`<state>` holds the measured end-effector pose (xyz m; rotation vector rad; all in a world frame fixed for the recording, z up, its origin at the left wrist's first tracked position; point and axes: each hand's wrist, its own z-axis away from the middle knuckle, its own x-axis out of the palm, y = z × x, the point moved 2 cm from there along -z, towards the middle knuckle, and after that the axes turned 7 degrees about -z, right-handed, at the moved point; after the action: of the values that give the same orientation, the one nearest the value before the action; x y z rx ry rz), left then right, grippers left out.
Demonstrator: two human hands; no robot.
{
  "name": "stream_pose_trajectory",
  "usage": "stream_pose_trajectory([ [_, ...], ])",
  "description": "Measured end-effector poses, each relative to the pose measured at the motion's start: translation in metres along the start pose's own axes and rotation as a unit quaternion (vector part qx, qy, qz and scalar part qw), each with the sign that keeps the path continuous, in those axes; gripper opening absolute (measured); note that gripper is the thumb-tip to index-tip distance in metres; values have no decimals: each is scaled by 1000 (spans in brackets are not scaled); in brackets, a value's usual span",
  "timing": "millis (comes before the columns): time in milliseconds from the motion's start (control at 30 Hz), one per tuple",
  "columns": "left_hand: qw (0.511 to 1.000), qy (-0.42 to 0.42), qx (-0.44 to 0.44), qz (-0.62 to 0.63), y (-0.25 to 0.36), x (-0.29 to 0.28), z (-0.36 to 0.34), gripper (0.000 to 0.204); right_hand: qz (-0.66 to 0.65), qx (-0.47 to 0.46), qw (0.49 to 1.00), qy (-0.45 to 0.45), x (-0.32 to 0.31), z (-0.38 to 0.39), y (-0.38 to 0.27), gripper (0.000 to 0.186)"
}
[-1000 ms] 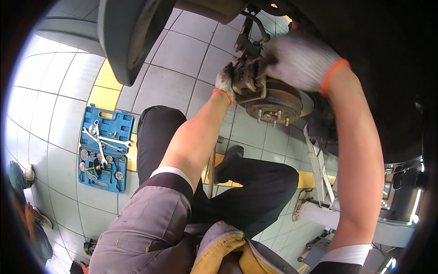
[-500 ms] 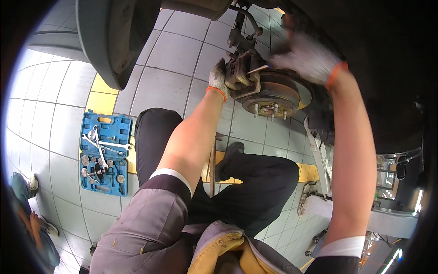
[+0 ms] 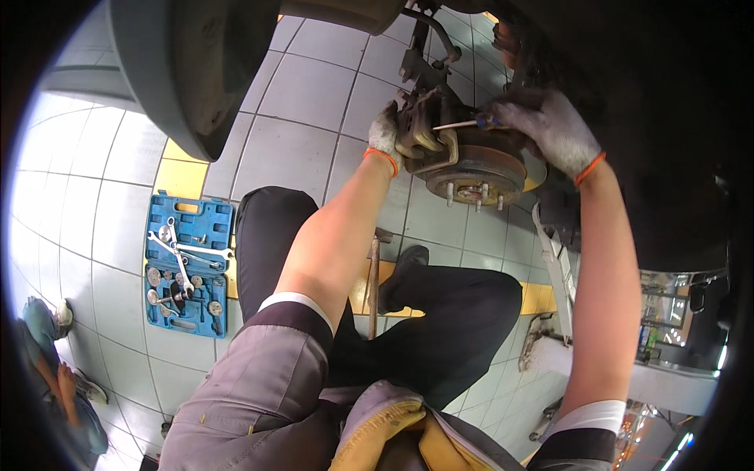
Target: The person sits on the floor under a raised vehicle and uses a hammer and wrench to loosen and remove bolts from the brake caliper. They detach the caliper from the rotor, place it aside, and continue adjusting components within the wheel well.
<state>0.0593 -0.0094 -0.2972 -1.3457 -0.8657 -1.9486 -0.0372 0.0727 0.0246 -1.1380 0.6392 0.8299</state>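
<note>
Our gloved right hand [image 3: 559, 133], at two o'clock, grasped the blue handle of a slim screwdriver [image 3: 455, 125], its shaft pointing toward nine o'clock and its tip at the brake caliper [image 3: 424, 129]; contact there we could not confirm. Blurred and holding the shaft aslant half a second earlier, that hand had come into focus with the shaft nearly level, suggesting to us a steadier line on the caliper. Just past twelve o'clock, the caliper straddled the rusted brake disc [image 3: 481, 166]. Our left hand [image 3: 385, 132] cupped its nine-o'clock side, though how firmly we could not tell. Combination spanners [image 3: 204, 250] lay on an unfolded blue tool case [image 3: 216, 216] near nine o'clock.
</note>
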Motion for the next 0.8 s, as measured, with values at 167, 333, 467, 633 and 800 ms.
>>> stream_pose_trajectory([
  [167,1000,-23,5,4,8,3,3,56,-54,9,998,15,8,-11,-9,40],
  [333,999,-34,18,39,4,0,8,54,313,-151,936,53,35,-14,-69,42],
  [467,997,-49,52,-21,3,1,12,58,164,-67,984,-3,26,-5,-63,32],
  [633,996,-76,46,18,5,6,13,57,-177,-60,975,117,39,9,4,39],
  [800,944,44,95,-312,4,-20,12,31,-189,-4,979,81,41,1,23,39],
])
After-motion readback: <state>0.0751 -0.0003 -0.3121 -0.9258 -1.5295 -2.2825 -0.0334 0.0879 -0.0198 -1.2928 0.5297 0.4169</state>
